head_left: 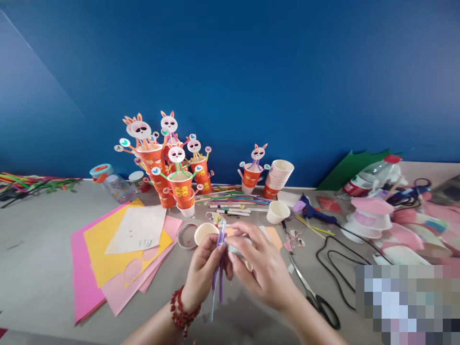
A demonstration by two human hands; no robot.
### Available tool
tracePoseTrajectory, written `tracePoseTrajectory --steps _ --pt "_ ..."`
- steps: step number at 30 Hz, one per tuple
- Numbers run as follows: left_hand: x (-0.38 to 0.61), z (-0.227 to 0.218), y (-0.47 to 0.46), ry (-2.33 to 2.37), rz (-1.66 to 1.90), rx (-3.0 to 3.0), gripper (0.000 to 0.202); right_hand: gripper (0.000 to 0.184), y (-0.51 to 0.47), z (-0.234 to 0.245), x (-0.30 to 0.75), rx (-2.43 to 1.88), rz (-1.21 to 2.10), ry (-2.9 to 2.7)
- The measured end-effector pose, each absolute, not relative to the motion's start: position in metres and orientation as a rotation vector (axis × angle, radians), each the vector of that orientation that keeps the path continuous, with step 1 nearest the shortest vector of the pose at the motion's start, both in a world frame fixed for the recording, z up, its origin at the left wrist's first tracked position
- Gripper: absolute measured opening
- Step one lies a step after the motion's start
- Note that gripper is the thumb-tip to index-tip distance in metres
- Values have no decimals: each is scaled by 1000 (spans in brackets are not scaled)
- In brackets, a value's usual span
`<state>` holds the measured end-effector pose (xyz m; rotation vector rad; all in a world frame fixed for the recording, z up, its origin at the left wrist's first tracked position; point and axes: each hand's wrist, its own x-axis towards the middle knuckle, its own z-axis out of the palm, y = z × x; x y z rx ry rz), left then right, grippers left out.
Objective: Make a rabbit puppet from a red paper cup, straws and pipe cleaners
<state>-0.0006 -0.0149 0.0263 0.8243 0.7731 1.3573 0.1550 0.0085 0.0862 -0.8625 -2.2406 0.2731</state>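
My left hand point(204, 268), with a red bead bracelet on its wrist, is closed on several thin straws point(220, 287), purple ones and a pale blue one, held upright in front of me. My right hand point(264, 268) meets it from the right, fingers bent and closed by the straws. A pale greyish piece point(235, 249) shows between its fingers, mostly covered, so its kind is unclear. Just behind my hands stands an open paper cup point(206, 232), with a roll of clear tape point(187, 235) to its left.
Red paper cups point(180, 188) with rabbit figures stand behind left; another rabbit cup point(250, 178) stands beside stacked cups point(279, 175). Coloured paper point(93, 249) lies left. Scissors point(321, 306), a blue glue gun point(316, 211) with black cable, and a bottle point(370, 177) are right.
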Motion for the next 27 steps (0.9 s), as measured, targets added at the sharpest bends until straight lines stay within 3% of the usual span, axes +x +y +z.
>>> tracePoseTrajectory --steps 13,27 --pt "-1 26 -16 762 1363 867 17 24 6 89 153 -887 152 -2316" --pt "-4 23 -17 834 1355 865 20 25 8 90 153 -857 261 -2297"
